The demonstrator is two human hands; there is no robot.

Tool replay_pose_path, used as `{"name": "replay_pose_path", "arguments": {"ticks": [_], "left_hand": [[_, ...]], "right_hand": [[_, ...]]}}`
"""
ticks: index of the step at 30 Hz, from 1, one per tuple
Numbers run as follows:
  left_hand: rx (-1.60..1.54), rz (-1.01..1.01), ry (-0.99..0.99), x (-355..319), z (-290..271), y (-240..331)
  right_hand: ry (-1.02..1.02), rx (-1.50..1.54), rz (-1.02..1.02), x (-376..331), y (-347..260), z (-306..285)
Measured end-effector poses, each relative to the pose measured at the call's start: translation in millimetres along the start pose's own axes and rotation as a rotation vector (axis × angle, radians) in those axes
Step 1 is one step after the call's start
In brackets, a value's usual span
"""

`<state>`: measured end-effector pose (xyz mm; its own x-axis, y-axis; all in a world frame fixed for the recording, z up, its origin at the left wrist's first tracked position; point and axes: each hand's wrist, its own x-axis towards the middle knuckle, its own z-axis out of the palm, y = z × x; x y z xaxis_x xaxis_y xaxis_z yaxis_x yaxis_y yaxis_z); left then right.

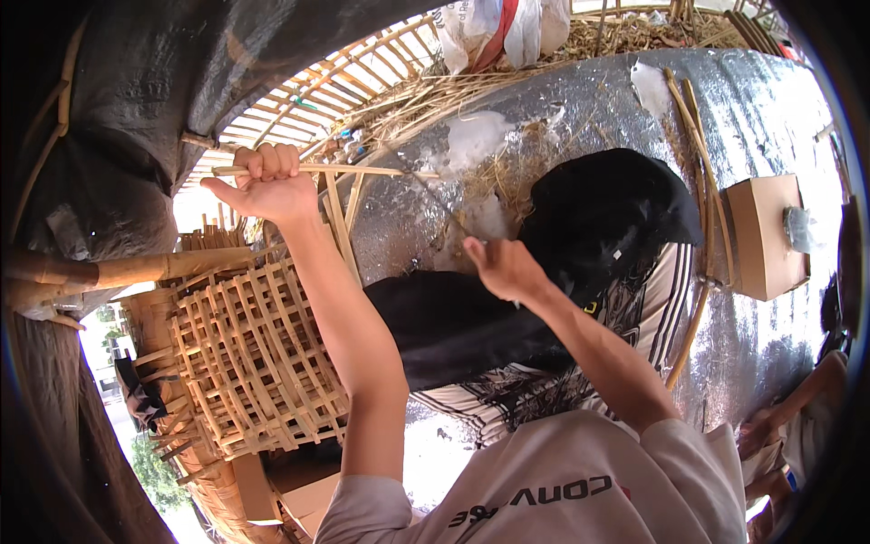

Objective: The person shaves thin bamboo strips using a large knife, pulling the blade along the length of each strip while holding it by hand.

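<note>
My left hand (272, 186) is raised at the upper left, its fingers closed round a pale bamboo strip (353, 170). One short end sticks out past the fist; the longer part runs right. My right hand (503, 267) is closed round the handle of what looks like a knife, above the black cloth on my lap. Its thin dark blade (441, 204) points up and left and meets the strip near its right end. The handle is hidden in my fist. Black cloth (471, 322) covers my knees, over patterned, striped clothing (666, 290).
Woven bamboo lattices (258, 358) stand at my left beside a bamboo pole (136, 269). Silvery sheeting (589, 100) covers the floor, with bamboo shavings (507, 181) on it. A cardboard box (766, 236) sits at right. Another person's arm (788, 412) shows at lower right.
</note>
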<state>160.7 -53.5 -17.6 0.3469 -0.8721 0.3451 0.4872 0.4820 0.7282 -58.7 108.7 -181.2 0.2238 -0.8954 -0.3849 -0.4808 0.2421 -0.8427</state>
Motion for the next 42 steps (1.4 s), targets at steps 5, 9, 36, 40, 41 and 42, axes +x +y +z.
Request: {"name": "replay_pose_path", "arguments": {"ticks": [5,9,36,40,41,42], "left_hand": [[0.078,-0.013,0.067,-4.3,3.5,1.3],[0.028,-0.011,0.094,-9.6,-2.6,14.4],[0.064,0.082,0.025,-39.0,1.1,2.9],[0.032,0.067,0.081,-36.3,0.4,2.8],[0.050,0.091,0.008,-33.2,2.5,-1.0],[0.058,0.087,-0.076,-31.3,3.7,-4.2]], "right_hand": [[0.101,0.073,-0.055,-3.8,-6.6,30.8],[0.001,-0.147,0.295,10.2,21.6,4.8],[-0.006,-0.171,0.204,17.4,33.7,0.8],[-0.157,-0.051,0.206,22.9,36.3,-3.5],[-0.113,-0.045,0.069,24.1,31.9,0.9],[-0.082,0.070,0.043,20.5,28.7,5.5]]}}
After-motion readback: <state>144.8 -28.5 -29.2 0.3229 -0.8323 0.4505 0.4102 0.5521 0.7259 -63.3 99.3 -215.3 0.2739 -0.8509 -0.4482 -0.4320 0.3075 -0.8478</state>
